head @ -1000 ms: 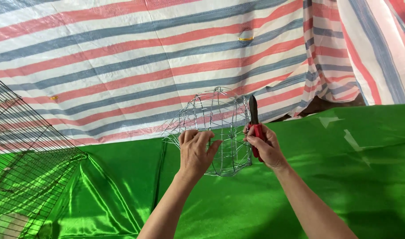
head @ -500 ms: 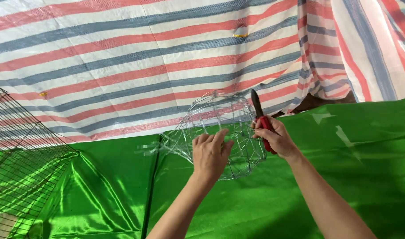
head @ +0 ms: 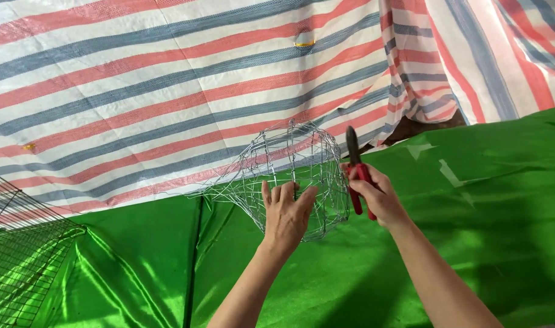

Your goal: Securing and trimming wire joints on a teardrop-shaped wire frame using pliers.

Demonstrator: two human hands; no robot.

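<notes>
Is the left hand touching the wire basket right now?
Touching. The head view shows the left hand pressed against the wire basket, its fingers lying over the wires.

A shiny green cloth (head: 471,243) covers the surface and lies in soft folds. On it stands a rounded wire mesh basket (head: 289,176), near the edge of a red, blue and white striped tarp (head: 138,91). At the far left, a flat wire grid panel (head: 22,267) rests on the green cloth.
</notes>
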